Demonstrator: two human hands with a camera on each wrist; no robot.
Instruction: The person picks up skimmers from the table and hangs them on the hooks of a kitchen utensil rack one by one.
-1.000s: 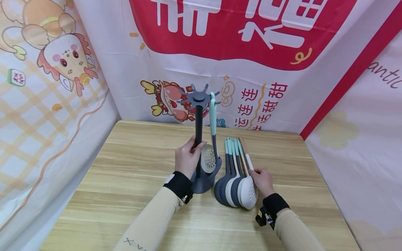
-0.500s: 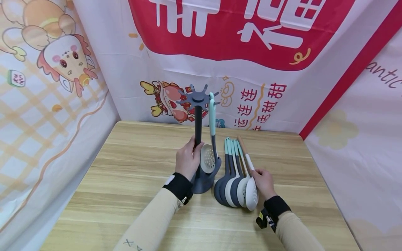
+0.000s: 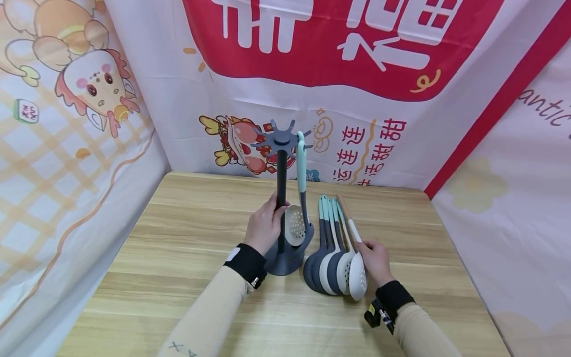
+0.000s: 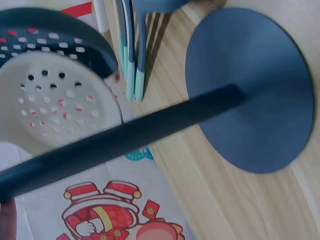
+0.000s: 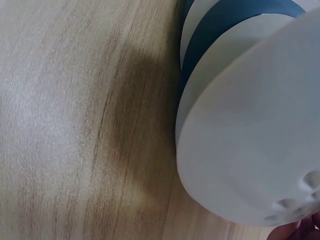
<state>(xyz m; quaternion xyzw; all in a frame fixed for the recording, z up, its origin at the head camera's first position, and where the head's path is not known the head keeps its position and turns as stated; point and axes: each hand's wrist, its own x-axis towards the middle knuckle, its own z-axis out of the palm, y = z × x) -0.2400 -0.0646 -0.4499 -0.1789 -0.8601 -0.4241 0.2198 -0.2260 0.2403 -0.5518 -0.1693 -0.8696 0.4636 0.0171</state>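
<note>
My left hand (image 3: pixel 263 225) grips the black pole of a utensil stand (image 3: pixel 281 178), upright with a hooked star-shaped top and round base. A dark skimmer with a mint handle (image 3: pixel 302 168) hangs from that top, a cream skimmer (image 3: pixel 295 226) close beside it. Both perforated heads show in the left wrist view. At right, my right hand (image 3: pixel 374 258) pinches the shaft of a white skimmer (image 3: pixel 358 277) with a wooden handle end. Its pale head fills much of the right wrist view. It leans at the right end of a row of nested utensils (image 3: pixel 321 270).
The row holds several dark and cream utensils with mint handles, lying on the wood-grain table (image 3: pixel 187 218) right of the stand's base (image 3: pixel 278 267). Printed cloth (image 3: pixel 285 89) hangs behind the table and along both sides.
The white skimmer's head has turned and shifted slightly right, showing more of the cream perforated head beside it. My left wrist has moved a little left, with the hand still on the pole.
</note>
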